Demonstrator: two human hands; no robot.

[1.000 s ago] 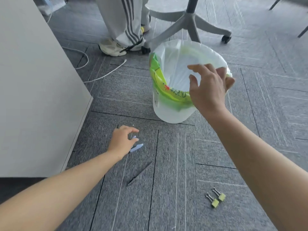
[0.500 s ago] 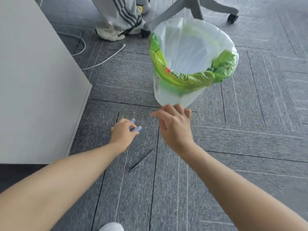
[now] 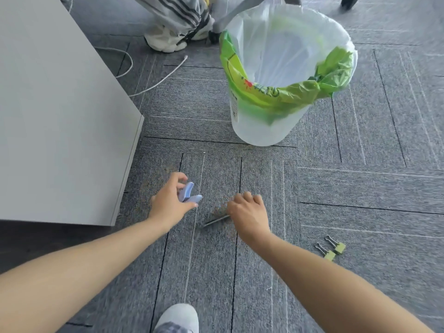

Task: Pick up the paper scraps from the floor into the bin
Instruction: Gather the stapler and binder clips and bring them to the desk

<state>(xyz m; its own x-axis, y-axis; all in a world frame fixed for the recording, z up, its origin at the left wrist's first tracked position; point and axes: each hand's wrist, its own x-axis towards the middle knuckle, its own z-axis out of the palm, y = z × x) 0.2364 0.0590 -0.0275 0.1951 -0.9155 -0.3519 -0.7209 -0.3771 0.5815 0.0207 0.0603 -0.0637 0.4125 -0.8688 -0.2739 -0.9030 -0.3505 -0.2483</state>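
The white bin (image 3: 262,131), lined with a clear and green bag, stands on the grey carpet ahead of me. My left hand (image 3: 169,203) is low over the floor and pinches light blue paper scraps (image 3: 189,194) between thumb and fingers. Just to its right, my right hand (image 3: 249,212) is down at the carpet, knuckles up, fingers curled round the right end of a thin dark strip (image 3: 213,220) that still lies on the floor. Its fingertips are hidden under the hand.
A white cabinet (image 3: 60,116) fills the left side, with a white cable (image 3: 149,87) beside it. Another person's legs and shoe (image 3: 168,42) and a chair base (image 3: 223,22) are behind the bin. Two yellow binder clips (image 3: 332,249) lie at right. My shoe (image 3: 179,317) is at the bottom.
My right hand came back from over the bin and dropped to the floor at the dark strip. My left hand took hold of the blue scraps and lifted them slightly.
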